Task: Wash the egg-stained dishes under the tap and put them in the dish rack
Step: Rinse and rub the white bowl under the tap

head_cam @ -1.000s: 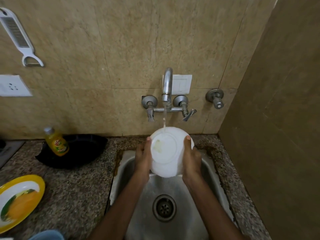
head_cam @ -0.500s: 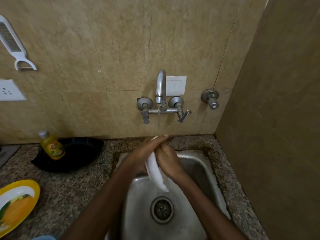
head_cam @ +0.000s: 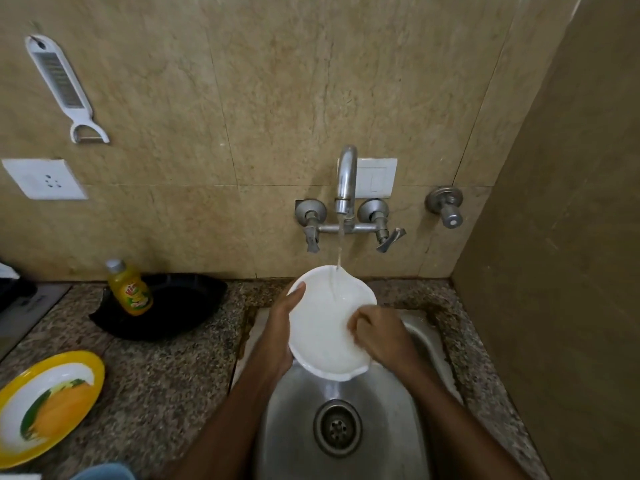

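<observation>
A white plate [head_cam: 323, 327] with a scalloped rim is tilted face up over the steel sink [head_cam: 419, 344], its top edge under the stream from the running tap [head_cam: 346, 181]. My left hand [head_cam: 282, 327] grips the plate's left rim, thumb on the upper edge. My right hand [head_cam: 379, 336] lies on the plate's right side with its fingers curled against the inner face. A yellow-rimmed plate [head_cam: 48, 403] with orange and green marks lies on the counter at the lower left.
A yellow dish-soap bottle [head_cam: 130, 289] stands in a black pan [head_cam: 180, 306] left of the sink. The sink drain [head_cam: 337, 427] is below the plate. A brown side wall [head_cam: 554, 271] closes the right. A white grater [head_cam: 64, 88] and a socket [head_cam: 43, 180] are on the tiled wall.
The plate turned from back side facing me, through edge-on, to face up under the stream. My right hand moved from its rim onto its inner face.
</observation>
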